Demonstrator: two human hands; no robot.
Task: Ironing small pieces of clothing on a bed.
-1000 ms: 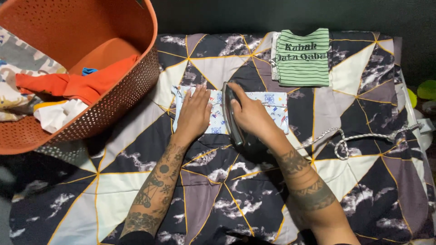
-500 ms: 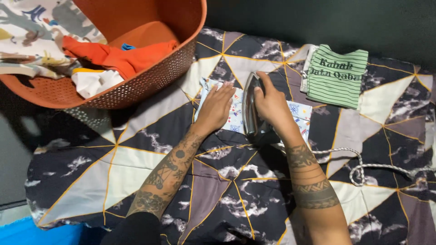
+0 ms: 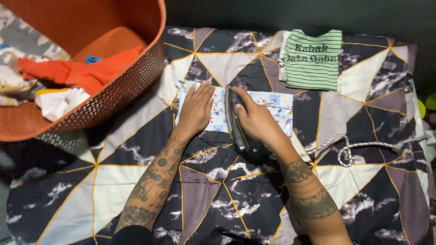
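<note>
A small light-blue printed cloth (image 3: 277, 106) lies flat in the middle of a dark patterned sheet (image 3: 227, 190). My left hand (image 3: 196, 107) rests palm down on the cloth's left part, fingers spread. My right hand (image 3: 257, 120) grips the handle of a dark clothes iron (image 3: 234, 119), which stands on the cloth just right of my left hand. The iron's braided cord (image 3: 349, 149) runs off to the right across the sheet.
An orange perforated laundry basket (image 3: 122, 90) holding orange, white and patterned clothes sits at the upper left, overlapping the sheet. A folded green striped garment (image 3: 313, 61) lies at the upper right. A dark wall runs behind.
The view swung left and back again. Both hands and the iron stay on the printed cloth in nearly the same place.
</note>
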